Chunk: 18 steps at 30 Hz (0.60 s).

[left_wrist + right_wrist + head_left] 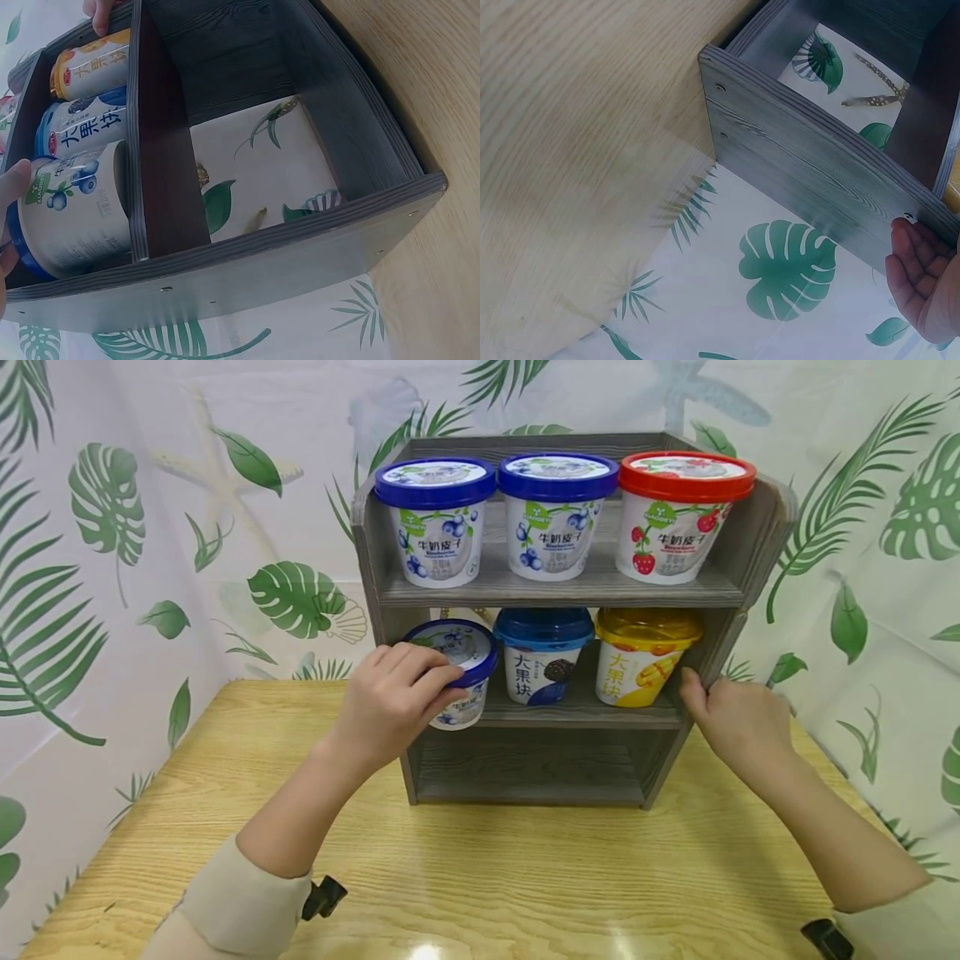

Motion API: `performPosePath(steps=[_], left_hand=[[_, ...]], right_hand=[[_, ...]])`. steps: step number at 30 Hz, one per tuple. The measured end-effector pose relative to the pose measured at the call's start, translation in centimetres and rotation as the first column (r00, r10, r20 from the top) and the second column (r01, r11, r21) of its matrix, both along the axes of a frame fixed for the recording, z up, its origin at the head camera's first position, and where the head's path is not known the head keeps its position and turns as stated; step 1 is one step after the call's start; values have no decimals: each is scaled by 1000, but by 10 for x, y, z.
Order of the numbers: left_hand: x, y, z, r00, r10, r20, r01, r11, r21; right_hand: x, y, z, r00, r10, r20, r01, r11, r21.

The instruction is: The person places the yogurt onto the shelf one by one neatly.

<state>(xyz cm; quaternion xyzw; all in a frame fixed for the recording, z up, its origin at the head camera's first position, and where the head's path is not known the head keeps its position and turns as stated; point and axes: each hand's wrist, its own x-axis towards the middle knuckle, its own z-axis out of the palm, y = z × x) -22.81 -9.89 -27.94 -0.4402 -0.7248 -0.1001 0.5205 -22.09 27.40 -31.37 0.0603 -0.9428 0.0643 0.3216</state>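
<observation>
My left hand (397, 697) grips a white tub with a dark blue lid and blueberry print (459, 693) by its lid. The tub sits at the left end of the middle level of a grey wooden shelf (555, 717), tilted a little toward me in the head view. My right hand (738, 718) holds the shelf's right side panel (810, 142), its thumb over the front edge and its fingers curled against the outer face. Beside the held tub stand a blue-lidded cup (543, 656) and a yellow-lidded cup with mango print (645, 656).
On the top level stand two blue-lidded blueberry tubs (437, 522) (557, 518) and a red-lidded strawberry tub (681, 518). Below them is the shelf's bottom level (525, 768). The shelf stands on a wooden table (525, 877), before a leaf-patterned cloth (172, 593).
</observation>
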Motion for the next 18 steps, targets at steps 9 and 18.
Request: performPosePath(steps=[9, 18], left_hand=[[-3, -6, -1, 999, -34, 40, 33, 999, 25], [-5, -13, -2, 995, -59, 76, 59, 998, -1]], right_hand=[[-1, 1, -1, 999, 14, -34, -14, 1000, 5], [-1, 2, -2, 998, 38, -48, -37, 999, 21]])
